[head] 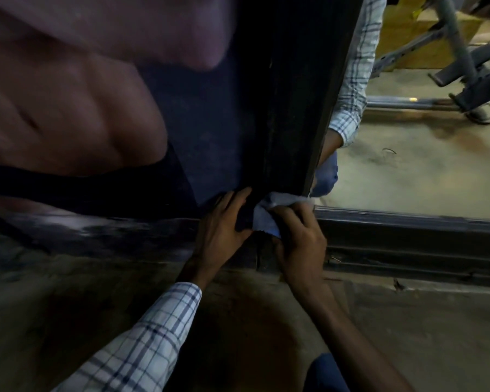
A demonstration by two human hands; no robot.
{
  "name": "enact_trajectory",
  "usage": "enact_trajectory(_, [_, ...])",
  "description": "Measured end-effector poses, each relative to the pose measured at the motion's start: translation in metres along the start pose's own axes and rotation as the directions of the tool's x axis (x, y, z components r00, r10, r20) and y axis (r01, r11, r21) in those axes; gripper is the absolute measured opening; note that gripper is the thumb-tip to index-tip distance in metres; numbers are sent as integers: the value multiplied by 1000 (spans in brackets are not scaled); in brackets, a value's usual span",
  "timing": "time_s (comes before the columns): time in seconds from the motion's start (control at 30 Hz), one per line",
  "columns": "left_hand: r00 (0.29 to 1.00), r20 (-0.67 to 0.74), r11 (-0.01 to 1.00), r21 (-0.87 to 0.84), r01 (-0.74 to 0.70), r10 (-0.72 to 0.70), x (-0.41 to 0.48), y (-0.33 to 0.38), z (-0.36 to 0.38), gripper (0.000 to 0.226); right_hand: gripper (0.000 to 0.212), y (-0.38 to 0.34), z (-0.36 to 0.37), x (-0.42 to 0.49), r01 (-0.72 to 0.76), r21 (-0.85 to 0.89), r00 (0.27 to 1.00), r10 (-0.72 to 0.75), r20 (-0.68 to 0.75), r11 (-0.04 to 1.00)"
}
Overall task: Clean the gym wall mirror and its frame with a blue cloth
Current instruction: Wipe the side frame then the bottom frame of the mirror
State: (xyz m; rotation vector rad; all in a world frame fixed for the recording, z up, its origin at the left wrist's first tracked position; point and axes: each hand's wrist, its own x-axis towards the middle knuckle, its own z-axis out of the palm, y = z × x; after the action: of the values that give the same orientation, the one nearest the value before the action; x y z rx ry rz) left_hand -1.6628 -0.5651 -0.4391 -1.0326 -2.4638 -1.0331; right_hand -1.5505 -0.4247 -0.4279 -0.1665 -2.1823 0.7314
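A blue cloth (266, 219), bunched pale and crumpled, sits at the centre of the frame, pressed into the bottom corner where the mirror's dark upright frame (289, 108) meets its lower rail (408, 224). The right hand (297, 236) grips the cloth, fingers curled over it and knuckles toward the camera. The left hand (224, 222), just left of the cloth, holds nothing. Its fingers lie fairly straight against the foot of the upright, apparently bracing.

The mirror (422, 165) fills the right side of the frame. It reflects the cloth, a checked cuff, a pale floor and, in the upper right, grey gym equipment (464, 66). A large wall picture of a bare torso (68, 94) takes up the upper left. The person's checked sleeve (142, 335) enters from the bottom, over a dim, stained concrete floor (68, 306).

The step in hand looks like wiping the frame's lower corner, a spot where dust tends to settle. To do it well, a fold of cloth likely needs working into the joint with the fingertips. It would then be drawn along the grooves of the lower rail towards the right, and turned to a clean face when soiled. The left hand can steady the body low against the upright.

No brand, label or readable writing shows on the cloth, the frame or the wall picture. Small yellow marks on the reflected equipment are too blurred to read.
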Motion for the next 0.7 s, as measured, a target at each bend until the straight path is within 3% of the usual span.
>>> enact_trajectory(0.37, [992, 12, 987, 99, -127, 127, -1, -7, -1, 56, 53, 21, 25, -41, -163, -21, 983, 164, 80, 986])
enact_trajectory(0.43, [997, -11, 996, 51, -80, 81, -8, -3, 0, 51, 50, 22, 23, -46, -184, -16, 974, 185, 128, 983])
enact_trajectory(0.53, [998, -62, 999, -51, 5, -8, -19, 3, 5, 48, 42, 29, 18, -59, -336, 46, 934, 327, 142, 941])
enact_trajectory(0.63, [987, -82, 978, -170, 122, -137, -31, 12, 9, 35, 34, 35, 6, -57, -519, 195, 852, 520, 50, 832])
enact_trajectory(0.7, [965, 5, 926, -281, 253, -262, -39, 18, 14, 24, 30, 30, -9, -56, -601, 418, 772, 630, 84, 681])
